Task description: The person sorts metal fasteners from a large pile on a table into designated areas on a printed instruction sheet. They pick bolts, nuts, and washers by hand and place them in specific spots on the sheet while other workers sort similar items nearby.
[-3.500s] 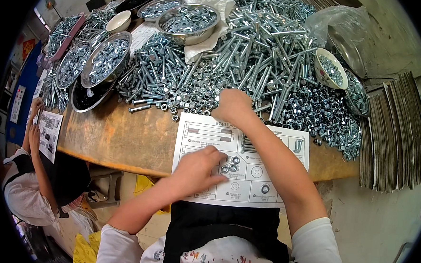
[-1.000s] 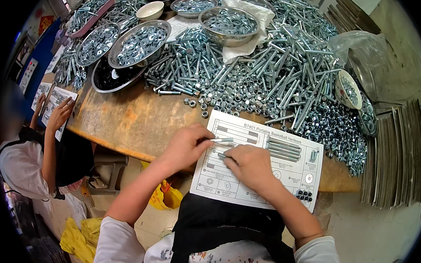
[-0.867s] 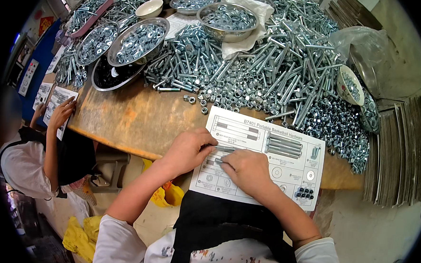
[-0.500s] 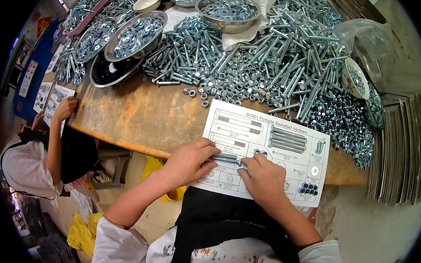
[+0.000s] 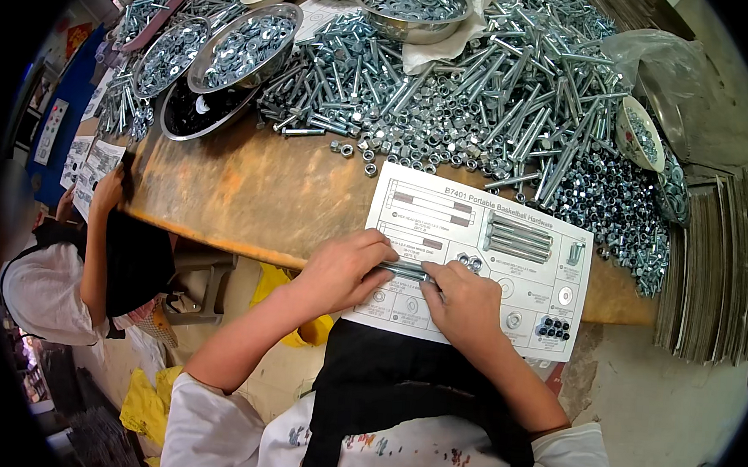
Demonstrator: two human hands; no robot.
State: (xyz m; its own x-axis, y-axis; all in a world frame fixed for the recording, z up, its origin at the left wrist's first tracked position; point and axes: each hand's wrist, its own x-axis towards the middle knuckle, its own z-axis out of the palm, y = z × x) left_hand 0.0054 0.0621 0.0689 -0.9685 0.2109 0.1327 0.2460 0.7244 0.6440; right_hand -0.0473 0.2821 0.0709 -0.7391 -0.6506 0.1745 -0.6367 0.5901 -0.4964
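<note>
While both hands meet on the sheet (image 5: 482, 269):
Left hand (image 5: 342, 270): fingers curled, bolts (image 5: 406, 271) pinched.
Right hand (image 5: 467, 306): curled, same bolts gripped.
Bolts: short, silvery, laid flat.

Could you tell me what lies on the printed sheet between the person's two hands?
In the head view, a small bundle of long bolts lies on the printed sheet, bridging the left hand and right hand, fingertips on both ends.

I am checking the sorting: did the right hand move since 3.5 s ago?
Yes. The right hand came back from the bolt pile to the paper sheet, toward the person.
</note>
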